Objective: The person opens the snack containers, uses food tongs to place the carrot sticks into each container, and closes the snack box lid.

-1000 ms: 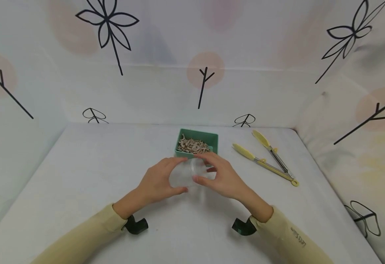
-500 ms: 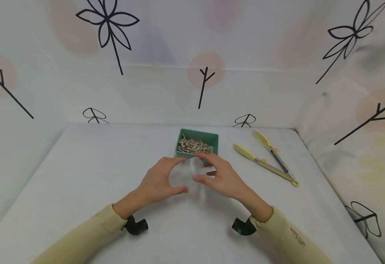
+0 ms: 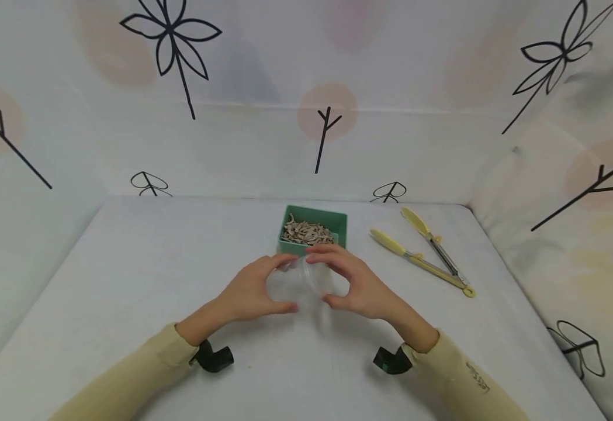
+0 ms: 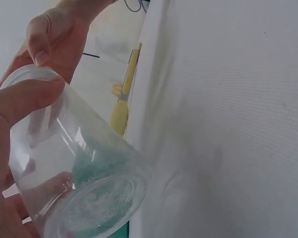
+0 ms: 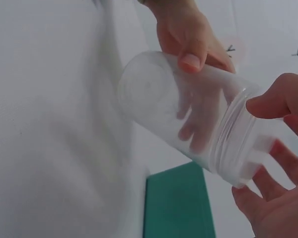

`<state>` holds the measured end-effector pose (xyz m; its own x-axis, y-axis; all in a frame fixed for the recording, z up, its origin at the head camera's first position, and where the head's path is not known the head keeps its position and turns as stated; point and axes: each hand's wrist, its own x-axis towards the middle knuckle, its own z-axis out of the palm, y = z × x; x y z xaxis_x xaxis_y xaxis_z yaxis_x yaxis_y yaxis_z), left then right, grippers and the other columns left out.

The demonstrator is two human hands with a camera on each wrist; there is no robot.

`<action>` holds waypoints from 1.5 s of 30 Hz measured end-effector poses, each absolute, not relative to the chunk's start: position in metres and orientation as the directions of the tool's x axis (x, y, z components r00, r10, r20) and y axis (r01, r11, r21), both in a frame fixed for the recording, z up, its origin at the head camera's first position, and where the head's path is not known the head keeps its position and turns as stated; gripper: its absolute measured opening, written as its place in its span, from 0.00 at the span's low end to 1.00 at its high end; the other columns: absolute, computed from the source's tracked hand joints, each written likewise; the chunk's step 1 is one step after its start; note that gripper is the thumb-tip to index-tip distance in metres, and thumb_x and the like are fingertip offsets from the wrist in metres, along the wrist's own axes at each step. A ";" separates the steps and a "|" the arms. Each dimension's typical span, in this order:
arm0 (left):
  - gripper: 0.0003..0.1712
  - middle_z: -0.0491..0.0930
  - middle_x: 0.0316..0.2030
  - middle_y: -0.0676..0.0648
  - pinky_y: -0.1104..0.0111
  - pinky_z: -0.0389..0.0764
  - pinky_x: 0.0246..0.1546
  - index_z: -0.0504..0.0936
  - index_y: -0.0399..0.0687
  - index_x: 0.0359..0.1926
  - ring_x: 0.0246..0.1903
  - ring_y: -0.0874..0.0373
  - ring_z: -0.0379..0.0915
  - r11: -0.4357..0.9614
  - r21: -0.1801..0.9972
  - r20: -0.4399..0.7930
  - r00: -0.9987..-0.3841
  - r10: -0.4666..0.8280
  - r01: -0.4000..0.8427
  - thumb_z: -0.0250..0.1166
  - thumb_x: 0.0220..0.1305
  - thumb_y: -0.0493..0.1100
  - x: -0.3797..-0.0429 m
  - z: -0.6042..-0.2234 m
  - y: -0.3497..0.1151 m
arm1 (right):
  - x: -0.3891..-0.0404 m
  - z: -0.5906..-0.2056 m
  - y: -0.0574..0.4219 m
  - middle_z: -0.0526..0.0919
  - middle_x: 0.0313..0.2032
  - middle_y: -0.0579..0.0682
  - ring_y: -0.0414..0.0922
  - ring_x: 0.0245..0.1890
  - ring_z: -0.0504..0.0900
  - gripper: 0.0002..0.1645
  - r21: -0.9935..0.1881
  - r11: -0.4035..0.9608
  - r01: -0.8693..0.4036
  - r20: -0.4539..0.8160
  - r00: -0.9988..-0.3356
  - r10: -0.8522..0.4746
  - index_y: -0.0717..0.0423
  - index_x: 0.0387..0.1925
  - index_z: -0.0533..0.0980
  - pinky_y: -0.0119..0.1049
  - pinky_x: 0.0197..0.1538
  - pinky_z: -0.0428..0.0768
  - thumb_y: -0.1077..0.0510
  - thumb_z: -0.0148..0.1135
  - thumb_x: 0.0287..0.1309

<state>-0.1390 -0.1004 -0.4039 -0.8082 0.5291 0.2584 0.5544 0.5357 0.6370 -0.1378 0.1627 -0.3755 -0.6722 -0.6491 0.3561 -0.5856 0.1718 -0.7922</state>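
Observation:
A clear plastic jar lies tilted on its side in the air between both hands. My left hand holds its body, thumb on one side and fingers on the other. At the jar's other end my right hand grips the threaded rim with thumb and fingertips. A clear lid seems to cover this end, but its edge is hard to make out. Nothing shows inside the jar. Just behind the hands stands a green box with brownish dried pieces in it.
Yellow-tipped tongs lie spread on the white tabletop, right of the green box. Fabric walls with black line drawings close off the back and sides. Each sleeve cuff carries a dark wrist camera.
The jar has shifted slightly between the hands. My right hand's thumb has moved down and right, its fingers opening wider around the rim. The left hand has moved a little left.

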 end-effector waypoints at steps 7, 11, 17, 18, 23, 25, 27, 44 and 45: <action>0.49 0.78 0.54 0.48 0.51 0.74 0.53 0.69 0.55 0.70 0.56 0.50 0.73 0.532 0.675 0.219 -0.827 0.518 0.512 0.80 0.47 0.56 -0.140 -0.404 -0.102 | -0.138 -0.377 0.168 0.66 0.68 0.51 0.49 0.69 0.64 0.40 -0.795 0.178 -0.580 0.358 -0.685 -0.635 0.55 0.65 0.71 0.57 0.67 0.63 0.75 0.69 0.49; 0.51 0.76 0.58 0.51 0.51 0.73 0.57 0.67 0.54 0.71 0.57 0.53 0.72 0.539 0.670 0.223 -0.831 0.509 0.510 0.80 0.47 0.55 -0.141 -0.405 -0.104 | -0.138 -0.380 0.172 0.66 0.68 0.51 0.49 0.68 0.65 0.40 -0.786 0.223 -0.576 0.346 -0.710 -0.613 0.55 0.66 0.71 0.59 0.65 0.66 0.73 0.70 0.50; 0.53 0.75 0.60 0.51 0.51 0.73 0.57 0.64 0.55 0.72 0.58 0.55 0.71 0.519 0.686 0.242 -0.833 0.498 0.510 0.80 0.47 0.55 -0.144 -0.405 -0.109 | -0.137 -0.387 0.181 0.68 0.66 0.49 0.47 0.65 0.68 0.39 -0.761 0.320 -0.565 0.317 -0.753 -0.577 0.55 0.66 0.71 0.58 0.59 0.71 0.70 0.71 0.50; 0.53 0.74 0.60 0.51 0.51 0.73 0.57 0.64 0.56 0.73 0.58 0.55 0.71 0.510 0.694 0.246 -0.833 0.496 0.509 0.80 0.47 0.54 -0.144 -0.405 -0.110 | -0.137 -0.389 0.183 0.69 0.66 0.49 0.47 0.65 0.68 0.39 -0.756 0.332 -0.564 0.314 -0.758 -0.572 0.55 0.65 0.71 0.58 0.58 0.72 0.69 0.72 0.50; 0.55 0.72 0.63 0.49 0.53 0.74 0.55 0.62 0.55 0.73 0.59 0.55 0.70 0.474 0.710 0.283 -0.827 0.485 0.521 0.81 0.47 0.52 -0.147 -0.406 -0.113 | -0.137 -0.401 0.191 0.71 0.65 0.50 0.47 0.65 0.68 0.38 -0.743 0.374 -0.555 0.295 -0.773 -0.562 0.53 0.65 0.72 0.57 0.54 0.73 0.65 0.73 0.50; 0.55 0.72 0.63 0.48 0.53 0.75 0.54 0.61 0.54 0.73 0.59 0.54 0.70 0.467 0.710 0.297 -0.826 0.480 0.527 0.81 0.46 0.51 -0.147 -0.406 -0.114 | -0.136 -0.405 0.193 0.71 0.65 0.51 0.48 0.65 0.68 0.39 -0.742 0.386 -0.549 0.283 -0.778 -0.561 0.54 0.64 0.72 0.58 0.55 0.72 0.64 0.74 0.49; 0.56 0.73 0.62 0.47 0.52 0.75 0.54 0.61 0.53 0.73 0.58 0.54 0.70 0.456 0.715 0.308 -0.825 0.474 0.530 0.81 0.46 0.50 -0.148 -0.407 -0.115 | -0.136 -0.410 0.195 0.72 0.64 0.51 0.49 0.65 0.68 0.38 -0.737 0.406 -0.540 0.267 -0.785 -0.559 0.55 0.64 0.73 0.60 0.57 0.71 0.63 0.75 0.49; 0.54 0.76 0.58 0.41 0.48 0.73 0.55 0.62 0.54 0.71 0.58 0.50 0.72 0.302 0.828 0.308 -0.834 0.459 0.472 0.82 0.46 0.44 -0.155 -0.425 -0.124 | -0.138 -0.433 0.200 0.74 0.62 0.51 0.54 0.63 0.67 0.38 -0.666 0.591 -0.455 0.091 -0.836 -0.541 0.51 0.60 0.77 0.57 0.62 0.67 0.56 0.81 0.44; 0.53 0.76 0.58 0.42 0.48 0.73 0.56 0.62 0.55 0.71 0.58 0.50 0.72 0.304 0.828 0.306 -0.834 0.459 0.471 0.82 0.46 0.45 -0.156 -0.427 -0.125 | -0.138 -0.434 0.200 0.74 0.61 0.50 0.54 0.62 0.68 0.38 -0.660 0.596 -0.458 0.089 -0.835 -0.543 0.51 0.60 0.77 0.57 0.62 0.67 0.56 0.81 0.44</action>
